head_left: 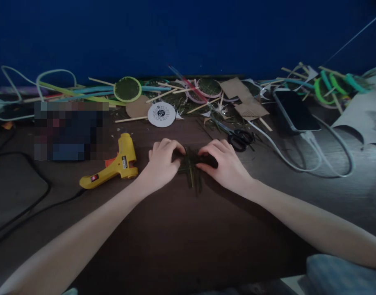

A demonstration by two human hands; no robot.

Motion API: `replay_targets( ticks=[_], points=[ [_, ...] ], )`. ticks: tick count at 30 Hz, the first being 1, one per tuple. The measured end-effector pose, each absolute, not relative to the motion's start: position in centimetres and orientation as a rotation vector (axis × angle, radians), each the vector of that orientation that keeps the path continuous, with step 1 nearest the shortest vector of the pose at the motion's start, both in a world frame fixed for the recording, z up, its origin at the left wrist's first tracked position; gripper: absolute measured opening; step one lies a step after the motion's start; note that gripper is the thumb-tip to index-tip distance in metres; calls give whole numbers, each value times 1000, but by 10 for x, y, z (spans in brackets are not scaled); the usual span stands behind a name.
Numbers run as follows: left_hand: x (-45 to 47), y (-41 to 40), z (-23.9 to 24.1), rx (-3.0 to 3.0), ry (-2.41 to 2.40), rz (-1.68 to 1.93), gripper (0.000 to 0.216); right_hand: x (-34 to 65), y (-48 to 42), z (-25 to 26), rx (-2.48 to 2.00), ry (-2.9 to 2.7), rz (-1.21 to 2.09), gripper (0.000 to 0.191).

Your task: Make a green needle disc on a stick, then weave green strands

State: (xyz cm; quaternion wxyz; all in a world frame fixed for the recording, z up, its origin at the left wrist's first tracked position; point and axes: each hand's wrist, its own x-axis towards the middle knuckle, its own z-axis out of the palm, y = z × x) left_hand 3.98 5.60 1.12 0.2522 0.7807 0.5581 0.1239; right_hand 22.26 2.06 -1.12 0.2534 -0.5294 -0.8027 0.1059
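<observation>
A small piece of dark green, flat strips, crossed over each other like a weave, lies on the dark table between my hands. My left hand pinches its left side, thumb against the curled fingers. From the right, my right hand grips the other side, with thumb and forefinger closing on the strip ends. Several strips stick out toward me past the fingers. Whether the strips are leaf or some other material I cannot tell. Parts of the piece are hidden behind my fingertips.
A yellow glue gun lies to the left, its cord running off. Black-handled scissors rest behind my right hand. A phone with a white cable is at the right. Sticks, round pieces, a white disc and cardboard clutter the back.
</observation>
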Motion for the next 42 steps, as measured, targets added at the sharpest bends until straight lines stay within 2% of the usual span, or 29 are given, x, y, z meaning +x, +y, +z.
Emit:
replay_targets(
  ticks=[10,14,20,27,42],
  points=[
    [35,58,14,2089,1452,337,30,223,21,-11,-1434,-2201,284,12],
    [33,55,14,2121,1427,398,24,223,21,-11,-1430,-2210,288,11],
    [33,40,14,2427,1369,500,2,223,22,-10,-1427,-2204,284,12],
    [33,34,6,2576,1380,490,10,223,22,-10,-1423,-2201,295,11],
    [35,33,4,2582,1377,505,11,222,24,-10,-1402,-2240,322,11]
  ],
)
